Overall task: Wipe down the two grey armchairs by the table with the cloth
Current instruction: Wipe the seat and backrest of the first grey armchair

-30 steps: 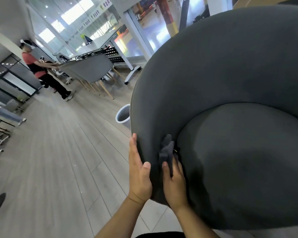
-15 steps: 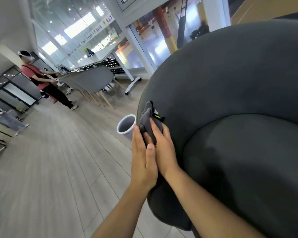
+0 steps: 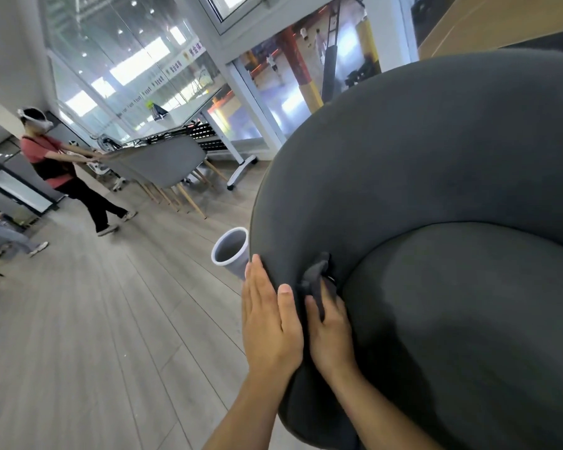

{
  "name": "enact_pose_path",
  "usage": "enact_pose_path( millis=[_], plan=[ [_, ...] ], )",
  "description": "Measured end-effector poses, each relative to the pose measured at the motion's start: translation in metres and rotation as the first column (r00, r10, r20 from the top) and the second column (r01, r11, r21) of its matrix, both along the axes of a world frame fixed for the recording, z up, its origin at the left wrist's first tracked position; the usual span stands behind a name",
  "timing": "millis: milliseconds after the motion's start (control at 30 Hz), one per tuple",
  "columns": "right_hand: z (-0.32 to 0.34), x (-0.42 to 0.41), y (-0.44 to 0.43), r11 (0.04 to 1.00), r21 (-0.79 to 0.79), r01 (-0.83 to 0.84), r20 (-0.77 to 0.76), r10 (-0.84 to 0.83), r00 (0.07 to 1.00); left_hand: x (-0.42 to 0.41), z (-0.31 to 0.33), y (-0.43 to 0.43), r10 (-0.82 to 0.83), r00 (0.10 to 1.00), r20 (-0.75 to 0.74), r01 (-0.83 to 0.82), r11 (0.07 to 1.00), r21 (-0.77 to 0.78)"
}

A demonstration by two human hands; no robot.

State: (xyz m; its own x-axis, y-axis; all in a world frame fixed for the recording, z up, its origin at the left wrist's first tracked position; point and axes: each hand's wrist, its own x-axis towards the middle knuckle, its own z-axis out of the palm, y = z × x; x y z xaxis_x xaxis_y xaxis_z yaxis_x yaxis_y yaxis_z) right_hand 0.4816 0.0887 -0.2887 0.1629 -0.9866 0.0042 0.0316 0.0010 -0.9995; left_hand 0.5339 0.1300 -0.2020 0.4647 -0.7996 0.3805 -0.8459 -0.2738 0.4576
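Grey armchair [image 3: 436, 157] fills your view and you're mid-wipe on its inner arm wall; no second chair in sight. Your left hand [image 3: 268, 323] lies flat, fingers straight, bracing the arm's rim. Your right hand [image 3: 330, 332] grips the bunched cloth [image 3: 316, 277], pressed by the seat seam. Next, probably: drag it along that seam, firm pressure.

Hanging banner [image 3: 194, 51] behind glass wall [image 3: 127, 37]: Chinese characters, too small and blurred to read. Nothing else legible.
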Motion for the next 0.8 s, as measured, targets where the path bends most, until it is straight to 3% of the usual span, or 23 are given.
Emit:
enact_pose_path(
  millis=[167,267,367,467,600,667,800],
  plan=[
    [0.084,0.025,-0.071,0.968,-0.215,-0.126,-0.011,0.127,0.992,0.000,-0.003,-0.004,0.080,0.993,0.091,-0.091,0.988,0.128],
    [0.087,0.034,-0.087,0.945,-0.301,-0.128,-0.034,0.123,0.992,0.001,-0.002,-0.005,0.110,0.990,0.091,-0.123,0.981,0.152],
    [0.050,0.027,-0.072,0.975,-0.213,-0.056,0.095,0.077,0.992,-0.002,-0.001,-0.004,0.115,0.990,0.085,-0.126,0.982,0.142],
    [-0.015,0.016,-0.037,0.999,-0.028,0.016,0.025,-0.015,1.000,-0.003,-0.001,-0.004,0.113,0.990,0.090,-0.124,0.984,0.131],
    [-0.067,0.005,-0.002,0.987,0.162,0.023,-0.015,-0.021,1.000,-0.004,0.000,-0.002,0.118,0.988,0.099,-0.133,0.978,0.163],
    [-0.057,0.003,-0.004,0.995,0.092,0.026,0.032,-0.029,0.999,-0.004,0.003,-0.004,0.100,0.992,0.083,-0.113,0.978,0.177],
    [-0.002,0.015,-0.036,0.975,-0.219,0.041,0.086,-0.022,0.996,0.015,0.014,-0.025,0.036,0.999,0.010,-0.038,0.985,0.171]
  ],
)
